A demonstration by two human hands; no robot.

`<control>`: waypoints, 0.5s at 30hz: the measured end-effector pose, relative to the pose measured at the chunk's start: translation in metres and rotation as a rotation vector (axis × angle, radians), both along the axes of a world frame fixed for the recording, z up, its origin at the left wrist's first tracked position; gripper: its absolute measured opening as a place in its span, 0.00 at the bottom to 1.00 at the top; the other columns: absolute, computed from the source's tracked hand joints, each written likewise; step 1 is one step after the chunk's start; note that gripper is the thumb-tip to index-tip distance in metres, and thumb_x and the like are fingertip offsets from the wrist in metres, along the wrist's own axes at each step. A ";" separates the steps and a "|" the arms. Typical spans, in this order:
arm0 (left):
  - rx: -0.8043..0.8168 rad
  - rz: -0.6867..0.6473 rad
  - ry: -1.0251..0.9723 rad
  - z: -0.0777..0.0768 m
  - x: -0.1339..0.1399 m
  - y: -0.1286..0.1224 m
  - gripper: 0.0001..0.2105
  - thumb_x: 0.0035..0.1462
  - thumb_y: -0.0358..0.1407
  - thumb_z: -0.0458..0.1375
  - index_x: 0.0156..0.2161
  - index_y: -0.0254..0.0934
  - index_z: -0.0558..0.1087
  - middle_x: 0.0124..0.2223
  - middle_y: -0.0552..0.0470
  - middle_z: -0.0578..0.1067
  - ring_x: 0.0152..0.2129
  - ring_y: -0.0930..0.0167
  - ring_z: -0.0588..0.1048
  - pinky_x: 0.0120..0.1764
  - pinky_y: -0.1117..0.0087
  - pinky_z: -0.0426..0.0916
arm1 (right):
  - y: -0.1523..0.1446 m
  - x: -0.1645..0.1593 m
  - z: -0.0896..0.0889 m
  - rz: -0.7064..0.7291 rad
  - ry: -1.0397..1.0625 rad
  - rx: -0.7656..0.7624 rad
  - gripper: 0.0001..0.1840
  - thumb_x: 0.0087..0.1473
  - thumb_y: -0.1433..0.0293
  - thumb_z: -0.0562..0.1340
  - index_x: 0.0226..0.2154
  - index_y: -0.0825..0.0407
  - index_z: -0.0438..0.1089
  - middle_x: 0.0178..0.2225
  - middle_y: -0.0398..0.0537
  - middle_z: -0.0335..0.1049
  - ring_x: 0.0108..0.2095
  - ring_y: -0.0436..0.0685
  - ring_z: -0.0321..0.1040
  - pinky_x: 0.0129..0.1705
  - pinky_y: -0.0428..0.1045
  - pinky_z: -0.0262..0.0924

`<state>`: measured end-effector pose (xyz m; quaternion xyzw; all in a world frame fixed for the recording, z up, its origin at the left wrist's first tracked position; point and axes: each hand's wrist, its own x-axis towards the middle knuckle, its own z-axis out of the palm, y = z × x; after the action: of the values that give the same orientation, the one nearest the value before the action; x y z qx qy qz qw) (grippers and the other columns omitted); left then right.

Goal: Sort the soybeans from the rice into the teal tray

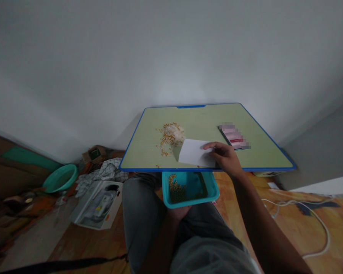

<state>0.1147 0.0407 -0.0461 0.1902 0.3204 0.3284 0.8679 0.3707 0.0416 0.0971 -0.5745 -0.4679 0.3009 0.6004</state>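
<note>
My right hand (pixel 223 155) pinches a white sheet of paper (pixel 196 152), held low over the front part of the table. Just left of the paper lies a heap of rice (pixel 175 134) mixed with yellow soybeans (pixel 167 139), some of them scattered loose. My left hand (pixel 179 213) supports a turquoise plastic basin (pixel 190 202) from below, its fingers hidden underneath. The basin sits over my lap beneath the table's front edge, with soybeans gathered mostly along its left side.
The pale green table (pixel 205 118) has a blue rim and stands against a wall. On its right side lies a phone (pixel 233 137), partly pixelated. Leftward on the floor are a white storage box (pixel 103 205), a checked cloth (pixel 108 171) and a green tub (pixel 61 178). A white cable (pixel 326 228) runs at right.
</note>
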 end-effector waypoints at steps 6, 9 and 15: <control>-0.064 -0.005 -0.251 -0.007 -0.004 0.000 0.42 0.78 0.64 0.32 0.62 0.48 0.86 0.64 0.54 0.88 0.59 0.64 0.87 0.78 0.45 0.56 | -0.003 0.001 0.000 -0.031 0.005 0.011 0.14 0.45 0.68 0.69 0.37 0.49 0.87 0.40 0.52 0.88 0.35 0.60 0.74 0.34 0.52 0.62; 0.039 -0.026 -0.224 -0.014 -0.004 0.004 0.39 0.76 0.66 0.35 0.59 0.59 0.88 0.68 0.59 0.85 0.66 0.63 0.83 0.79 0.44 0.56 | -0.004 0.001 0.001 -0.025 0.011 0.033 0.13 0.45 0.67 0.70 0.36 0.48 0.87 0.41 0.51 0.88 0.37 0.61 0.76 0.37 0.52 0.65; 0.121 -0.091 -0.057 -0.014 -0.004 0.004 0.45 0.73 0.67 0.29 0.70 0.56 0.81 0.76 0.53 0.76 0.71 0.57 0.79 0.77 0.40 0.63 | -0.001 0.001 -0.001 -0.048 0.028 0.069 0.13 0.45 0.67 0.70 0.36 0.47 0.87 0.41 0.50 0.88 0.38 0.60 0.77 0.36 0.51 0.65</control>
<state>0.1105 0.0451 -0.0603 0.2473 0.2662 0.3128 0.8776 0.3715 0.0410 0.0963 -0.5600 -0.4558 0.2781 0.6335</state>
